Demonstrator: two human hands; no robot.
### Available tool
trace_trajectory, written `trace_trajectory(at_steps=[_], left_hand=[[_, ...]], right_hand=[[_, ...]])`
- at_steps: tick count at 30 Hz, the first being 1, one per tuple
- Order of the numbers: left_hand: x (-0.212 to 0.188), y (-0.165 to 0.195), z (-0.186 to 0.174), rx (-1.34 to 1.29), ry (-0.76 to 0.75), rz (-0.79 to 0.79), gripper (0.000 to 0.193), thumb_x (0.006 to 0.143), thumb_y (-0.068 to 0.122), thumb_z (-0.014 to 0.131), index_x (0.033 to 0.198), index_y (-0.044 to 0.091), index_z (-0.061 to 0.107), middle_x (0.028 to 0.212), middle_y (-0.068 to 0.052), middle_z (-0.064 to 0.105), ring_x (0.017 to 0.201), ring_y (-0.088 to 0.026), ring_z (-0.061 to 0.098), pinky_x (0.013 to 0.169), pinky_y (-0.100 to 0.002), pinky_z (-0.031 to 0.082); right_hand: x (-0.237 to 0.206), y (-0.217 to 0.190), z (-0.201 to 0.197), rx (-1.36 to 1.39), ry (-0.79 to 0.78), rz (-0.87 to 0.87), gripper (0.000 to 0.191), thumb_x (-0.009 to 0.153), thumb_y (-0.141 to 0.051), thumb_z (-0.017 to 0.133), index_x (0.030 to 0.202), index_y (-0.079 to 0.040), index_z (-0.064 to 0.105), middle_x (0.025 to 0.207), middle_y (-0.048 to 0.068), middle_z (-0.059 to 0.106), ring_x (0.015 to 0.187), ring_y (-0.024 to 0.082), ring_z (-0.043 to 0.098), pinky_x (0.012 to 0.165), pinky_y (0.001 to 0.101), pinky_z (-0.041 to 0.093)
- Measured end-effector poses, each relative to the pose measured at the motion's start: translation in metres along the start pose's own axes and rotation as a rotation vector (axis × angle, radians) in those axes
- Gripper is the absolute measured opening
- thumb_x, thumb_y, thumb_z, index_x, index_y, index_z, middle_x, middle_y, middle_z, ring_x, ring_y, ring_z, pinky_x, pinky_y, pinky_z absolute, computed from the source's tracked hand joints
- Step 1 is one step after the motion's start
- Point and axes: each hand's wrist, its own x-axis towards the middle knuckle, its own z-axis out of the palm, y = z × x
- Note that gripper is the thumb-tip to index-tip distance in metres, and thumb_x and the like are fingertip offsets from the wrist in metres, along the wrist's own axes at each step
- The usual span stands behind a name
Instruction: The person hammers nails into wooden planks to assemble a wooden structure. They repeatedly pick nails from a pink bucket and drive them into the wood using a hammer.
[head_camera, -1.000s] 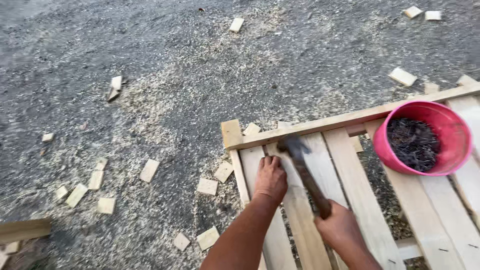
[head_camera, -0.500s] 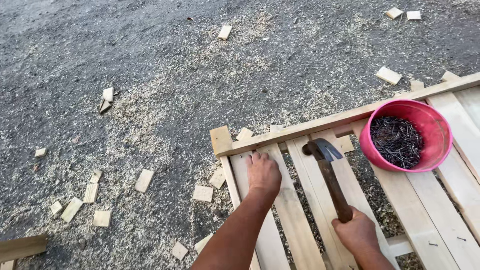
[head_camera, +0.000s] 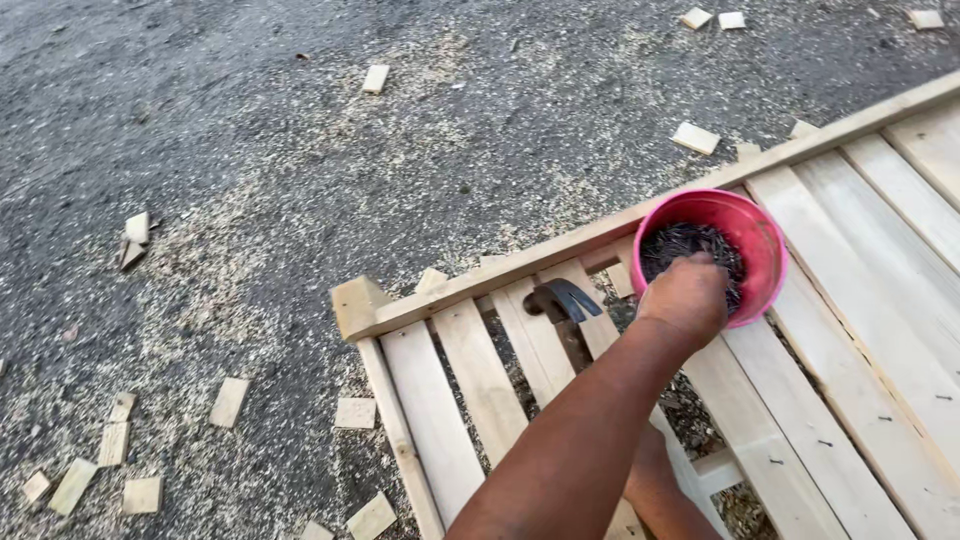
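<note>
My left hand reaches across into a pink bowl full of dark nails. Its fingertips are buried among the nails, so I cannot see whether they hold any. The bowl stands on the slats of a pale wooden pallet. A dark claw hammer lies with its head over the slats just left of the bowl. Its handle runs back under my left forearm to my right hand, which is mostly hidden but grips the handle.
The pallet lies on dark asphalt strewn with sawdust. Several small wood offcuts are scattered to the left and far side of it. A long top rail runs diagonally along the pallet's far edge.
My left hand has left the slat and crossed right into the pink bowl. The hammer has come down near the slats. The view has shifted closer and rightward.
</note>
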Motion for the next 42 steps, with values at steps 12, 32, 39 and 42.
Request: trace_trajectory(at_steps=[12, 32, 39, 42], left_hand=[[0.040, -0.009, 0.063, -0.047, -0.077, -0.417, 0.030, 0.089, 0.009, 0.058, 0.115, 0.004, 0.073, 0.134, -0.022, 0.060, 0.119, -0.040, 0.064, 0.098, -0.045, 0.054], [0.007, -0.012, 0.024, -0.998, 0.422, -0.551, 0.017, 0.093, 0.011, 0.064, 0.105, 0.007, 0.076, 0.092, -0.018, 0.076, 0.084, -0.033, 0.078, 0.078, -0.042, 0.061], [0.019, -0.011, 0.033, -0.621, 0.435, -0.381, 0.026, 0.082, 0.001, 0.072, 0.106, 0.006, 0.081, 0.095, -0.019, 0.078, 0.087, -0.027, 0.075, 0.082, -0.037, 0.058], [0.022, -0.005, 0.032, -0.729, 0.342, -0.431, 0.028, 0.076, 0.002, 0.074, 0.103, 0.007, 0.081, 0.094, -0.017, 0.078, 0.086, -0.027, 0.075, 0.080, -0.037, 0.058]], right_hand=[[0.009, 0.047, -0.006, 0.611, -0.151, -0.129, 0.058, 0.089, -0.046, 0.069, 0.128, -0.005, 0.061, 0.116, 0.017, 0.069, 0.111, 0.031, 0.064, 0.092, 0.0434, 0.053], [-0.024, -0.043, -0.032, -0.461, -0.036, -0.027, 0.053, 0.087, -0.050, 0.062, 0.117, -0.007, 0.068, 0.115, 0.022, 0.073, 0.113, 0.042, 0.067, 0.094, 0.0486, 0.054], [-0.031, -0.033, -0.032, -0.283, 0.006, 0.129, 0.046, 0.088, -0.045, 0.065, 0.114, -0.007, 0.072, 0.108, 0.020, 0.077, 0.105, 0.040, 0.071, 0.090, 0.0483, 0.056], [-0.021, -0.029, -0.035, -0.312, -0.006, 0.140, 0.043, 0.086, -0.042, 0.069, 0.112, -0.008, 0.073, 0.104, 0.018, 0.078, 0.099, 0.038, 0.072, 0.086, 0.0470, 0.057]])
